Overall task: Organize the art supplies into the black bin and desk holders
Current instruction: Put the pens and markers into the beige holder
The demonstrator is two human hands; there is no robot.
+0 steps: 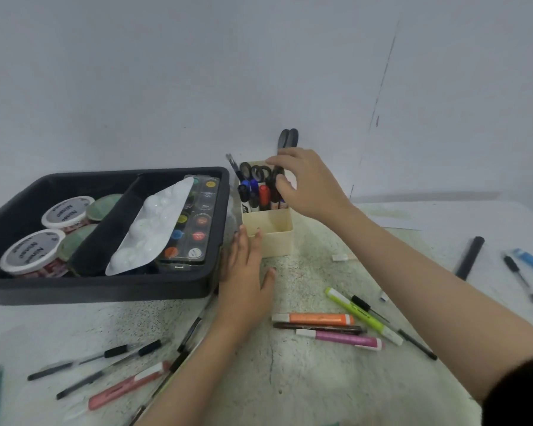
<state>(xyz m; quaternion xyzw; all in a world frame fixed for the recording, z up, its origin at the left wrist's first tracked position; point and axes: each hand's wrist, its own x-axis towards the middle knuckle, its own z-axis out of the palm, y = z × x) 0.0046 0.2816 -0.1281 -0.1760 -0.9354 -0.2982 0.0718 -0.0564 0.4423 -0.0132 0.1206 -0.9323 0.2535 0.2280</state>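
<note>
I am viewing a black bin [105, 290] on a pale greenish desk [290, 379] speckled with dark flecks. A cream holder [274, 238] is showing black scissors [260, 173], blue caps [253, 183] and a red marker [263, 192]. An orange highlighter [316, 318], a lime-green highlighter [360, 315] and a glittery pink marker [345, 339] are standing out brightly. A white palette [154, 229] is overlapping a paint set [202, 222] dotted yellow, blue, red and orange.

Table [290, 379] (speckled): bin [105, 290], holder [274, 238], markers [313, 318].
</note>
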